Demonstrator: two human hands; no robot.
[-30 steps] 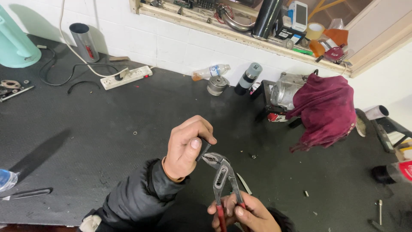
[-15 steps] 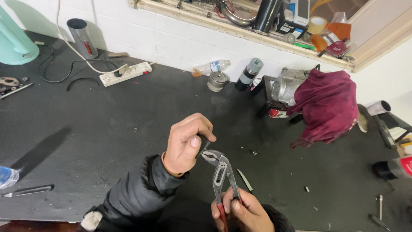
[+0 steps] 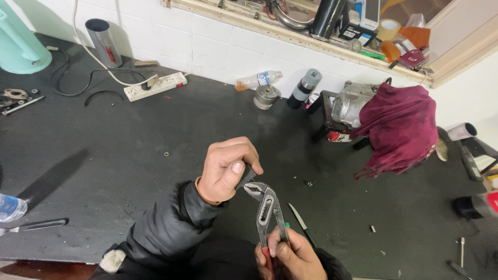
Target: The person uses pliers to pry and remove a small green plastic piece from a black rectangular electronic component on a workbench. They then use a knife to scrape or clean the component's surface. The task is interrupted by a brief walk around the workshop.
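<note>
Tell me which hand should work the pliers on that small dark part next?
Right, probably. The right hand already grips the pliers by their handles, jaws at the small dark part, which the left hand pinches and steadies.

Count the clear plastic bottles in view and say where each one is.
2. One clear plastic bottle lies on its side against the white tiled wall, beside a round metal part. Another pokes in at the left edge of the mat. Others may be hidden among the shelf clutter.

A workshop — a dark rubber-matted bench, slip-joint pliers, a small engine under a maroon rag, a shelf of tools.
</note>
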